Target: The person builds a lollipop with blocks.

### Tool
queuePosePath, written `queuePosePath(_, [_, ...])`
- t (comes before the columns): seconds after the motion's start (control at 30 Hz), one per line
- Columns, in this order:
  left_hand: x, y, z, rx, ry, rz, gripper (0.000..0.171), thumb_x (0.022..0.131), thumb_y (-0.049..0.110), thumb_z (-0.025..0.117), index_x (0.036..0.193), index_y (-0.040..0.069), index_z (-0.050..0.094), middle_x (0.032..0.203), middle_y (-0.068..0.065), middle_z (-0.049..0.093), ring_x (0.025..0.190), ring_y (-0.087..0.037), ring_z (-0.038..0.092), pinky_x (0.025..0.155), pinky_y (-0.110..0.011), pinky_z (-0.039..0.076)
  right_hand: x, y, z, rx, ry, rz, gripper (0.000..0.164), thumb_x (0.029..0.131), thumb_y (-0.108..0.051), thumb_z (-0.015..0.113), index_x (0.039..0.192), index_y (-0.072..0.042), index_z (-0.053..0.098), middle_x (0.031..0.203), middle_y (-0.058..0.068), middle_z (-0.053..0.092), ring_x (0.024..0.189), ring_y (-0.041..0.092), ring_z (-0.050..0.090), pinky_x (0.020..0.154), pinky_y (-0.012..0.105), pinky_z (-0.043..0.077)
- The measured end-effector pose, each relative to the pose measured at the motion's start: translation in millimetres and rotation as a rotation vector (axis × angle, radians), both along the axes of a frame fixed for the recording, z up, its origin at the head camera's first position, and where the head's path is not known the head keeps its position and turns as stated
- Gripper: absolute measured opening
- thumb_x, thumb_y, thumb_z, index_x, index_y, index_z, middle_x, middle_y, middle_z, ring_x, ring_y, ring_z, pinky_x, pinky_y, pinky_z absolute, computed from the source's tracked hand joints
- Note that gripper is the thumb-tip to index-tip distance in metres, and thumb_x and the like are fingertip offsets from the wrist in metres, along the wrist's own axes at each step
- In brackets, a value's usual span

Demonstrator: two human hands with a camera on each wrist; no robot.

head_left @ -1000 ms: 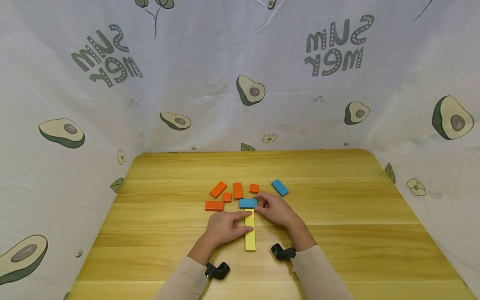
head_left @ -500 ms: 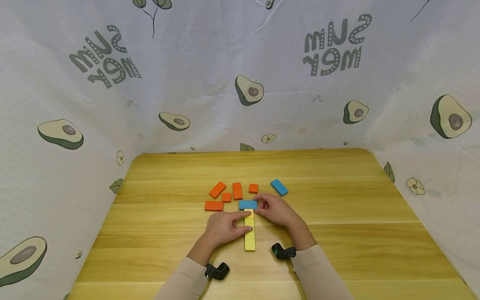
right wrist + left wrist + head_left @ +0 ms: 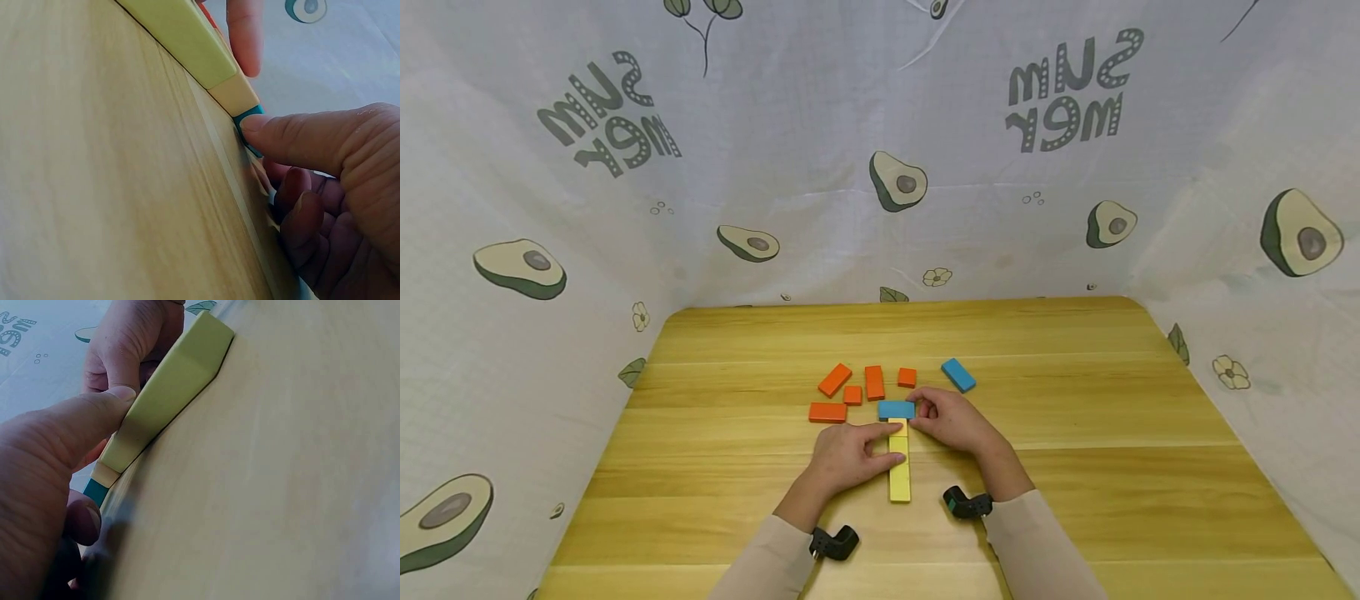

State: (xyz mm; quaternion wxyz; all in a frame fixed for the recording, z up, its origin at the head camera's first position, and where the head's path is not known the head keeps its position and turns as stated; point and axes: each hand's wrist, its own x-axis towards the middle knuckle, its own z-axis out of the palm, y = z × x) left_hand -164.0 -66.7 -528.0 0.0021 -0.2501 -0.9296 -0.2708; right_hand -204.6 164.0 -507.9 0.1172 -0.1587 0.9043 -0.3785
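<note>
In the head view a long yellow block (image 3: 899, 485) lies lengthwise toward the person, with a small pale yellow block (image 3: 232, 95) at its far end. Across that end lies a blue block (image 3: 895, 409), making a T shape. My left hand (image 3: 846, 457) comes from the left; its thumb rests on the long yellow block and its index fingertip on the small one. My right hand (image 3: 953, 423) pinches the right end of the blue block, thumb on the near side and index finger at the far corner. Its other fingers are curled under.
Beyond the left hand lie several orange blocks (image 3: 827, 412), some long and some square. Another blue block (image 3: 958, 375) lies slanted at the back right. All are on the wooden table (image 3: 1112, 500), with a printed cloth (image 3: 820, 133) hanging behind and at both sides.
</note>
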Motion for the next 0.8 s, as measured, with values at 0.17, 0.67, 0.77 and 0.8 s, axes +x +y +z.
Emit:
queuePosePath(0.17, [-0.2,0.4,-0.2,-0.005,0.007,0.001,0.046,0.089,0.059,0.071,0.131,0.041,0.069,0.054,0.019,0.043,0.045,0.0,0.033,0.048,-0.022,0.026,-0.1,0.1,-0.2,0.007,-0.004,-0.004,0.027,0.093,-0.017,0.075,0.119,-0.011,0.068,0.081,-0.004,0.058,0.068,0.012,0.05,0.063,0.024,0.042])
queuePosePath(0.67, [-0.3,-0.1,0.8,0.003,-0.011,-0.008,0.048,0.089,0.059,0.071,0.134,0.039,0.068,0.058,0.02,0.05,0.047,0.004,0.038,0.049,-0.021,0.029,1.1,0.1,0.3,-0.044,-0.042,-0.014,0.039,0.091,-0.014,0.077,0.128,-0.009,0.065,0.083,-0.002,0.059,0.069,0.013,0.051,0.064,0.024,0.043])
queuePosePath(0.77, [0.2,-0.2,2.3,-0.015,-0.013,-0.007,0.055,0.089,0.06,0.07,0.139,0.037,0.064,0.057,0.019,0.048,0.046,0.001,0.036,0.048,-0.021,0.028,1.8,0.3,0.5,-0.057,-0.053,-0.016,0.042,0.091,-0.013,0.077,0.13,-0.009,0.065,0.084,-0.001,0.06,0.069,0.013,0.051,0.064,0.024,0.044])
queuePosePath(0.8, [0.3,-0.1,2.8,-0.024,-0.013,-0.005,0.058,0.089,0.061,0.07,0.141,0.036,0.063,0.057,0.019,0.048,0.046,0.001,0.036,0.048,-0.021,0.028,2.0,0.5,0.5,-0.059,-0.056,-0.017,0.042,0.091,-0.014,0.077,0.131,-0.009,0.064,0.084,-0.001,0.06,0.069,0.013,0.052,0.064,0.024,0.044])
